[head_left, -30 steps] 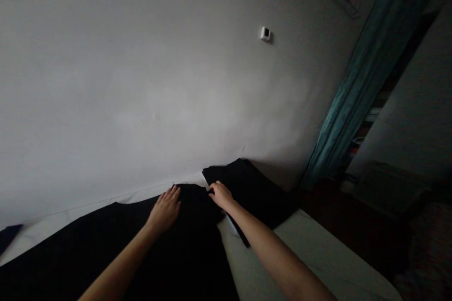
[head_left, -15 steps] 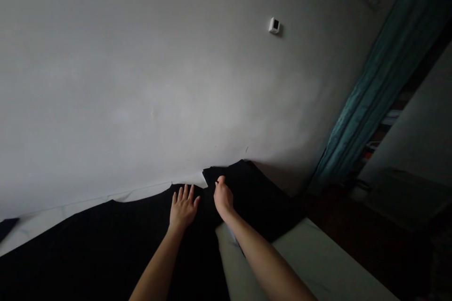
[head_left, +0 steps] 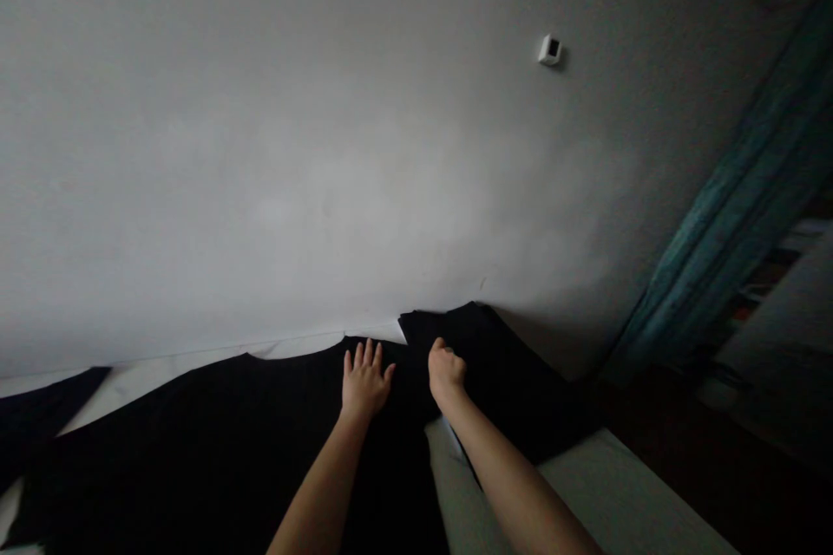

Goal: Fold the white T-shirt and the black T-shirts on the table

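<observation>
Cloth (head_left: 195, 460) spread on the bed (head_left: 612, 494), second piece (head_left: 514, 373) tucked just right of it, wall (head_left: 260, 147) behind, small box (head_left: 550, 50) stuck on it, curtain (head_left: 735, 225) hung far right

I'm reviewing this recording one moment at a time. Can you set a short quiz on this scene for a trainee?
1. True or false: the left hand lies open on the black cloth with its fingers spread.
2. What colour is the curtain to the right of the wall? A) red B) teal C) yellow
3. Fill in the blank: the fingers of the right hand are ___, not spread.

Key: 1. True. 2. B. 3. curled.
</observation>
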`<state>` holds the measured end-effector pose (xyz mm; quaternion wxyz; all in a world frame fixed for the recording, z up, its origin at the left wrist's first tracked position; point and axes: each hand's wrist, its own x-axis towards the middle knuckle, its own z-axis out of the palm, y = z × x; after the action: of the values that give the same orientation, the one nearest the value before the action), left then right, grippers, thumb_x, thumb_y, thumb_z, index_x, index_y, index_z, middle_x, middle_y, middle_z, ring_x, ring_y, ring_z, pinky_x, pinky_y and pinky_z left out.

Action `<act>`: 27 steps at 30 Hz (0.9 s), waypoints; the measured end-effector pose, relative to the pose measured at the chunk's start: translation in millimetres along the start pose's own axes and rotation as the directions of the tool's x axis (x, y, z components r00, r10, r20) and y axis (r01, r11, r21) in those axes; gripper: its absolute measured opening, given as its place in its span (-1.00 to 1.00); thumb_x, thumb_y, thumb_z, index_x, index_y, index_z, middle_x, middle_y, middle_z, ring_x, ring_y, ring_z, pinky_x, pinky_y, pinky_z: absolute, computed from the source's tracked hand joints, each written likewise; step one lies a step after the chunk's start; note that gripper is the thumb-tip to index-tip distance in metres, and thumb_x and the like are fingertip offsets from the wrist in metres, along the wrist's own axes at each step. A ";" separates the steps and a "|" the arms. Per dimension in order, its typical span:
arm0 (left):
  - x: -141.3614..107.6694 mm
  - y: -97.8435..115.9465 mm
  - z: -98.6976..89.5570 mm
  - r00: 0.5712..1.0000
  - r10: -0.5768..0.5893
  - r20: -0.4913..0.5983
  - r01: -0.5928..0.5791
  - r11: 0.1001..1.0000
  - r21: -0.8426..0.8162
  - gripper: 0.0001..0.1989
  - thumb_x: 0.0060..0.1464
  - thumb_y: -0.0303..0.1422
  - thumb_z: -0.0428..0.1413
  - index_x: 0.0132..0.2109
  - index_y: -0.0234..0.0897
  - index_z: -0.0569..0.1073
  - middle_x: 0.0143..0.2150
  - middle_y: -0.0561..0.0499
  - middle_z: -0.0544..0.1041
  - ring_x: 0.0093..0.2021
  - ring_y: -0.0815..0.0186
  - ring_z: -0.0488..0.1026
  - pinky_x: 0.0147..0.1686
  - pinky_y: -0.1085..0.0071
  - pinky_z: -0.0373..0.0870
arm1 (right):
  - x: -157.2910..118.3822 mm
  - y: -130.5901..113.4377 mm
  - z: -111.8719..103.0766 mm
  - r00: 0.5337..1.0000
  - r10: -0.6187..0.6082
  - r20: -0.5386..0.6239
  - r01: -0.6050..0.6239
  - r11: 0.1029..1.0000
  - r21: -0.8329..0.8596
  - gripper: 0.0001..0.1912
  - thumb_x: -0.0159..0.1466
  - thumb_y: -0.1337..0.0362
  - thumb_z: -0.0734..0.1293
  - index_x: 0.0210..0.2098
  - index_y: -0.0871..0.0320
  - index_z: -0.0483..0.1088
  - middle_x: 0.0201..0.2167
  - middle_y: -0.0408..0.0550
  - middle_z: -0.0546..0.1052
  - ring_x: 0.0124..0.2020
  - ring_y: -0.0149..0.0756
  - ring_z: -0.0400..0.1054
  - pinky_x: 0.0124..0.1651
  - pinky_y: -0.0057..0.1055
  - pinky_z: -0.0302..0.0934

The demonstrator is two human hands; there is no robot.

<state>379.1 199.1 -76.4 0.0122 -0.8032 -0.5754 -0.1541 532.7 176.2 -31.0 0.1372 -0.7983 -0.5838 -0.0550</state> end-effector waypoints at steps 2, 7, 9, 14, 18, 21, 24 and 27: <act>-1.7 3.3 -3.6 1.000 -0.018 0.023 0.020 0.998 -0.062 -0.36 0.31 -0.10 -0.28 0.36 -0.41 0.15 0.42 -0.26 0.08 0.41 -0.09 -0.01 0.34 -0.15 -0.10 | -11.8 -13.9 -2.0 0.997 -0.048 -0.064 0.045 0.997 -0.055 -0.68 0.35 0.50 0.09 -0.05 0.36 0.41 -0.10 0.45 0.50 -0.07 0.05 0.48 -0.16 -0.16 0.35; -7.5 1.7 -22.6 0.999 0.034 0.034 -0.029 0.990 -0.136 -0.48 0.31 -0.24 -0.19 0.35 -0.25 0.19 0.41 -0.10 0.17 0.42 0.17 0.03 0.39 0.12 -0.06 | -38.9 -58.1 -3.5 0.874 -0.453 -0.174 0.469 0.881 0.059 -0.70 0.35 0.43 0.16 -0.04 0.17 0.44 0.00 0.12 0.50 0.04 -0.15 0.39 0.08 -0.29 0.26; -21.2 -11.3 -39.4 0.999 0.042 0.016 -0.039 0.987 -0.157 -0.51 0.28 -0.32 -0.15 0.31 -0.18 0.25 0.35 -0.04 0.30 0.38 0.28 0.12 0.39 0.21 -0.05 | -43.4 -78.0 -6.9 0.822 -0.535 -0.194 0.566 0.804 0.179 -0.71 0.37 0.39 0.14 -0.05 0.16 0.44 -0.01 0.09 0.50 0.05 -0.20 0.38 0.11 -0.33 0.23; -105.1 -102.0 -103.4 0.994 -0.096 -0.046 0.088 0.984 -0.153 -0.66 0.17 -0.43 -0.04 0.06 -0.24 0.43 0.07 -0.06 0.53 0.12 0.24 0.40 0.33 0.17 0.06 | -43.4 -142.2 -18.0 0.757 -0.643 -0.117 0.639 0.692 0.335 -0.77 0.34 0.40 0.19 -0.12 0.18 0.47 -0.09 0.06 0.51 0.00 -0.20 0.38 0.09 -0.34 0.22; -196.9 -192.1 -148.9 0.926 -0.378 -0.023 0.378 0.921 0.093 -0.71 0.15 -0.40 -0.03 -0.02 -0.31 0.44 -0.02 -0.15 0.51 0.01 0.11 0.43 0.04 0.18 0.34 | -49.1 -218.8 -14.5 0.706 -0.707 0.029 0.616 0.634 0.468 -0.83 0.29 0.43 0.26 -0.24 0.15 0.49 -0.11 0.04 0.54 -0.01 -0.19 0.39 0.08 -0.33 0.21; -260.8 -225.2 -159.8 0.871 -0.489 0.041 0.469 0.854 0.227 -0.65 0.20 -0.30 -0.06 0.01 -0.39 0.44 0.00 -0.26 0.50 0.00 0.03 0.44 -0.01 0.15 0.34 | -64.0 -287.3 -4.6 0.647 -0.760 0.061 0.619 0.570 0.540 -0.86 0.26 0.43 0.32 -0.23 0.16 0.49 -0.08 0.03 0.55 0.01 -0.21 0.39 0.08 -0.36 0.21; -304.8 -226.6 -158.0 0.849 -0.523 0.079 0.492 0.836 0.243 -0.59 0.20 -0.19 -0.05 0.03 -0.37 0.45 0.08 -0.31 0.48 0.08 -0.04 0.40 0.03 0.10 0.31 | -85.1 -352.9 5.4 0.581 -0.811 0.068 0.617 0.493 0.614 -0.76 0.22 0.45 0.36 -0.12 0.16 0.47 0.02 0.01 0.51 0.06 -0.26 0.38 0.10 -0.40 0.20; -321.2 -213.5 -157.8 0.823 -0.555 0.120 0.531 0.828 0.180 -0.60 0.19 -0.18 -0.05 0.00 -0.32 0.47 0.07 -0.26 0.50 0.10 -0.02 0.39 0.04 0.13 0.28 | -104.4 -404.2 12.4 0.526 -0.845 0.096 0.595 0.446 0.669 -0.62 0.11 0.52 0.40 -0.08 0.16 0.45 0.00 -0.04 0.51 -0.02 -0.30 0.42 0.02 -0.47 0.25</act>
<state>50.8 -55.5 -43.8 -0.0248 -0.6129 -0.7886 -0.0428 116.3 197.5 -6.2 0.1979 -0.3735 -0.8750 0.2361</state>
